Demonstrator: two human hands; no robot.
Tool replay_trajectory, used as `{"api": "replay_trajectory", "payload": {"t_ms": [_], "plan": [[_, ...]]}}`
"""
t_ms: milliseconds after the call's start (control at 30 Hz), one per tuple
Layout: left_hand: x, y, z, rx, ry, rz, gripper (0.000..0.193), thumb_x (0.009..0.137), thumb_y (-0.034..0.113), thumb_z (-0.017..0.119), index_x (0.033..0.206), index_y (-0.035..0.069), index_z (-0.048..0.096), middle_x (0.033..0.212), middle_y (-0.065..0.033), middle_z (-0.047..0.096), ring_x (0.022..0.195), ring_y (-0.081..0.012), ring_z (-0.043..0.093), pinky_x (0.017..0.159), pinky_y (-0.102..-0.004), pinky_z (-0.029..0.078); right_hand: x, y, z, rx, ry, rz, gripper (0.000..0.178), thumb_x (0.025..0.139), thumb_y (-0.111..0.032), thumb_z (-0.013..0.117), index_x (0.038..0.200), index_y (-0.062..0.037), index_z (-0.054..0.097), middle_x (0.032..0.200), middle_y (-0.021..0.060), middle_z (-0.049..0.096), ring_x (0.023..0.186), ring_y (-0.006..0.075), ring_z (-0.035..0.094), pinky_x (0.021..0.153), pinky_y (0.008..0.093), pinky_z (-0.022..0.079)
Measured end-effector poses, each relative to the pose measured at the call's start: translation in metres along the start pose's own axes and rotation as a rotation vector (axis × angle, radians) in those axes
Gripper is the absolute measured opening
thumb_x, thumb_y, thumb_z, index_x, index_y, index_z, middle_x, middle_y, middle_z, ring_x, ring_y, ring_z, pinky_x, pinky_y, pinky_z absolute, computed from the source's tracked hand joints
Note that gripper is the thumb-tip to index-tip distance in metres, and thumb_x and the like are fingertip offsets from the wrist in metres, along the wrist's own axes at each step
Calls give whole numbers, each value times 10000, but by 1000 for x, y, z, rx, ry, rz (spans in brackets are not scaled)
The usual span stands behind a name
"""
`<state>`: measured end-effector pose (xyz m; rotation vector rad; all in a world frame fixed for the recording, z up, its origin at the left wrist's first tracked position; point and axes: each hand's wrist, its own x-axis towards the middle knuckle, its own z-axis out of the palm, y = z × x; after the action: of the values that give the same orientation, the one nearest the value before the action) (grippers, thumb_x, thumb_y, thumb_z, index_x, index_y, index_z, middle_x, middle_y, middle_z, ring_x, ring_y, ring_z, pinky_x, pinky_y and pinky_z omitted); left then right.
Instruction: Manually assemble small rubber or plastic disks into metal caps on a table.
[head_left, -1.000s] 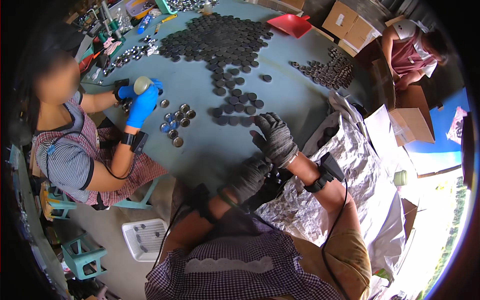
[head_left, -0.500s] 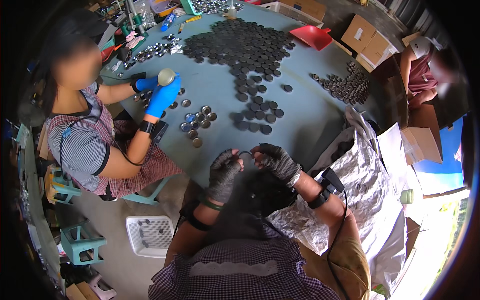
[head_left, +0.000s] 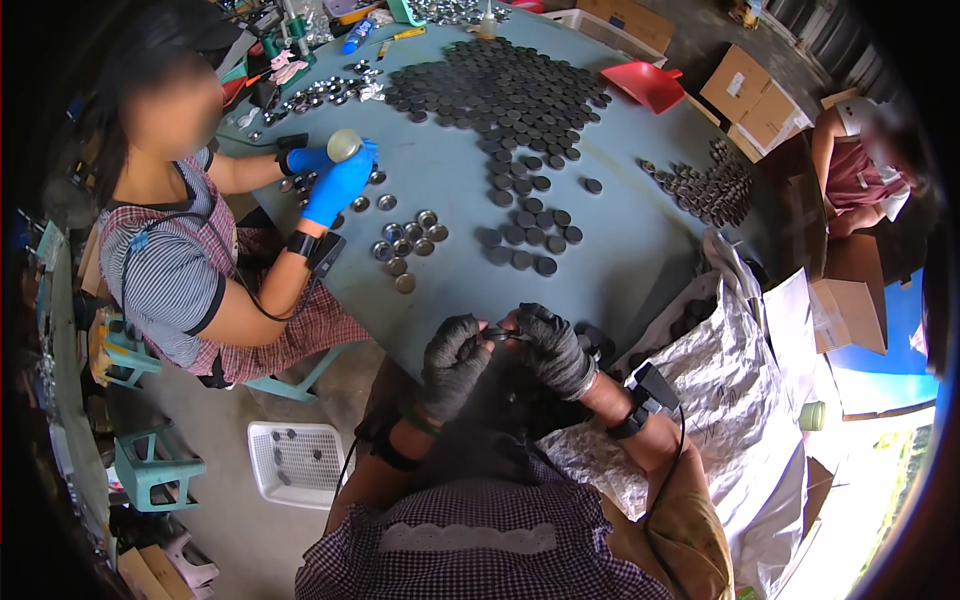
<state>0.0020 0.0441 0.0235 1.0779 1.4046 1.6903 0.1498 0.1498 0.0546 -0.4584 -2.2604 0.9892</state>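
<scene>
Both of my hands wear dark grey fingerless wraps and meet at the near edge of the table. Between their fingertips is a small dark round cap (head_left: 499, 334), seen tilted and partly covered by the fingers. My left hand (head_left: 453, 362) is closed on its left side. My right hand (head_left: 552, 348) pinches it from the right. Several more dark caps (head_left: 598, 342) lie just beyond my right hand. Farther up the table is a loose group of black round caps (head_left: 530, 232), with a large spread of the same caps (head_left: 495, 95) behind it.
On the left, a co-worker in blue gloves (head_left: 335, 190) holds a pale round piece, near shiny metal cups (head_left: 405, 240). A crinkled silver sheet (head_left: 730, 390) lies to my right. Red dustpan (head_left: 645, 87), a pile of small parts (head_left: 705, 185), white basket (head_left: 297, 465) and another person (head_left: 865, 175) surround the table.
My hands have come closer together, and the cap between them has tilted flatter. The whole view has shifted slightly. The co-worker still holds the pale piece.
</scene>
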Motion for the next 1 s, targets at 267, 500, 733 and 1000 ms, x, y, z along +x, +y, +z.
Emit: {"api": "replay_trajectory", "payload": {"t_ms": [267,500,733,1000], "plan": [[0,8,-7,274,-34,305,220,769,-82,666,967,-8,603,912,-97,585,763,-188,581,690,-288,491,-4,-1,2,-88,-8,-55,282,752,1,676,1026,-25,612,928,140,594,832,330,590,710,393,494],[-1,11,-4,291,-42,297,201,765,-74,683,941,-13,608,891,-88,602,759,-153,581,664,-272,485,-8,-1,2,-138,-24,-29,241,764,-19,653,1001,-15,608,885,141,592,811,338,583,693,401,486],[0,9,-1,278,-55,236,180,766,-72,681,924,-15,614,881,-95,614,755,-164,598,677,-275,497,-12,8,4,-151,-38,-8,224,787,-48,657,996,2,598,887,155,596,797,334,606,697,391,511],[0,-2,13,229,-5,121,349,760,-33,713,1089,0,602,1000,-111,613,861,-184,629,755,-276,514,-24,19,11,618,18,612,221,856,-23,648,1068,10,595,1007,64,638,939,120,607,776,272,521]]}}
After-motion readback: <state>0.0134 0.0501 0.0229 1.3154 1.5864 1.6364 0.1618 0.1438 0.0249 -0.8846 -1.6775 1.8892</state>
